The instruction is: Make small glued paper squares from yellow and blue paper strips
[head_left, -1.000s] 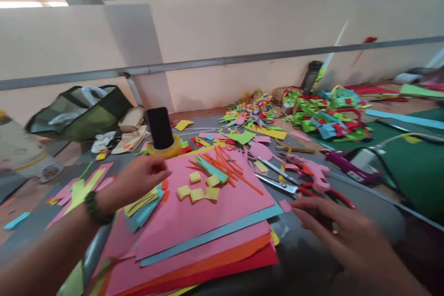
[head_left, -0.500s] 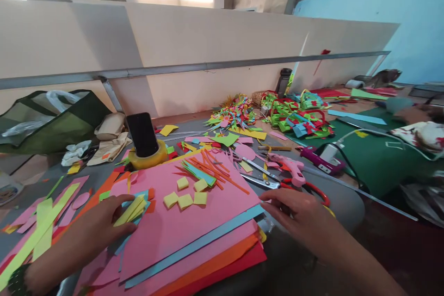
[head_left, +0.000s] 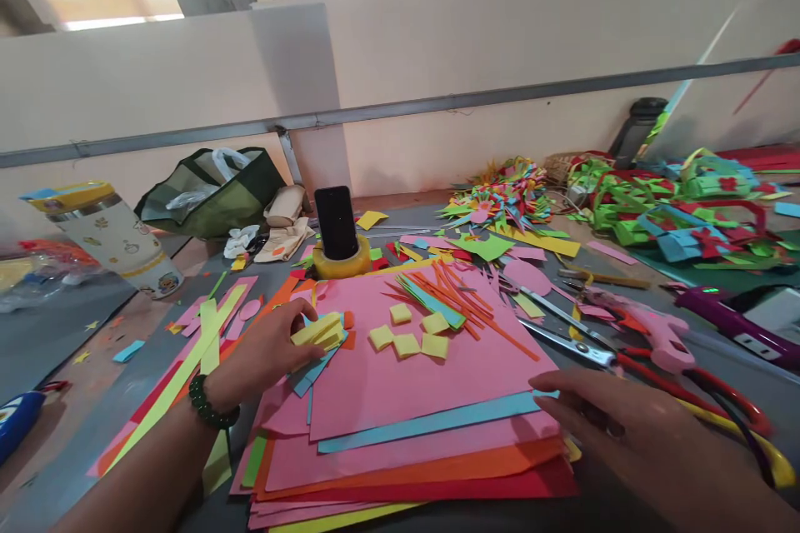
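A big pink sheet (head_left: 375, 400) lies on the desk (head_left: 156, 375). Closest to me, a red sheet (head_left: 518, 484) and an orange sheet (head_left: 431, 470) stick out from under the near side of the pink sheet. A long blue strip (head_left: 431, 423) runs along the pink sheet's near edge. The right hand (head_left: 631, 425) is at the near right corner of the pink sheet, with its finger and thumb at the end of the blue strip. I cannot tell if they pinch it.

The left hand (head_left: 266, 350) is at the left edge of the pink sheet. It grips some small yellow papers (head_left: 322, 333) between thumb and fingers, just over some blue papers (head_left: 312, 375). Five yellow squares (head_left: 406, 346) sit in the middle of the pink sheet. Long yellow strips (head_left: 181, 379) lie to the left of it, and scissors (head_left: 587, 352) and a pink glue gun (head_left: 668, 337) lie to the right. Thin orange strips (head_left: 478, 300) are on its back right part.

Behind the pink sheet, a black phone (head_left: 337, 223) stands up in a yellow tape roll (head_left: 342, 261). Farther behind it, to the right, is a pile of bright paper bits (head_left: 500, 196). Far behind it, to the left, is a green bag (head_left: 237, 196).
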Demonstrator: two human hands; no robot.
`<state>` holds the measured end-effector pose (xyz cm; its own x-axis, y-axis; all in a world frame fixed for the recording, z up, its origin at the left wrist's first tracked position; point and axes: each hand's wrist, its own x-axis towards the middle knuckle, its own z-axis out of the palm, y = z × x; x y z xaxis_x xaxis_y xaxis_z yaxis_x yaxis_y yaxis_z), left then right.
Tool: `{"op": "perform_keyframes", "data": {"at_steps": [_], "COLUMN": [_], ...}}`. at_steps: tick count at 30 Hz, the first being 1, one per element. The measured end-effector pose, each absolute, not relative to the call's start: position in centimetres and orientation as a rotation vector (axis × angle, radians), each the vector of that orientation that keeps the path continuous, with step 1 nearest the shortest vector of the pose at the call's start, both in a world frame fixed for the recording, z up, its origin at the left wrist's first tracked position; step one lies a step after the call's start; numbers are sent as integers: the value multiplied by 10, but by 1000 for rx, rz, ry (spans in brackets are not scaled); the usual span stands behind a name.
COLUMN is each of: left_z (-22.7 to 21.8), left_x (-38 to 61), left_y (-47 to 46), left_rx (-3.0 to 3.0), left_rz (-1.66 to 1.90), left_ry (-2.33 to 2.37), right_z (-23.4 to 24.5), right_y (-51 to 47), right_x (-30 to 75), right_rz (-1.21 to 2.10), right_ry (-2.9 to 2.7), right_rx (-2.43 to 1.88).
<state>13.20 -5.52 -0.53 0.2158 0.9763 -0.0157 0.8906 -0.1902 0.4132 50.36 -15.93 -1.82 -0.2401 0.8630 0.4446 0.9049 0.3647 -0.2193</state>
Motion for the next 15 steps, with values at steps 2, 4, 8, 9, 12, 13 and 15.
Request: {"op": "perform_keyframes", "data": {"at_steps": [2, 4, 8, 9, 12, 13, 15], "left_z": [-5, -6, -8, -8, -7, -6, -4], "left_x": [133, 132, 131, 130, 130, 131, 131], "left_y": [-55, -55, -54, -54, -55, -55, -56], "left_rx": [2179, 2172, 2098, 2075, 2028, 2030, 2058], "left_rz": [379, 402, 381, 361, 334, 343, 363], "left_ry": [1722, 1692, 1625, 1628, 1676, 1692, 1732], "right_z": [-19, -19, -19, -18, -18, -19, -21], "right_y": [-158, -156, -155, -155, -154, -154, -155], "right_x": [501, 499, 497, 496, 494, 493, 494], "right_rz": [-88, -71, -54, -54, -39, -27, 9], "right_ry": [-2163, -2181, -2205, -2206, -2203, -2197, -2186], "right_rx": [-1510, -1516, -1528, -1519, -1489, -1492, -1516]}}
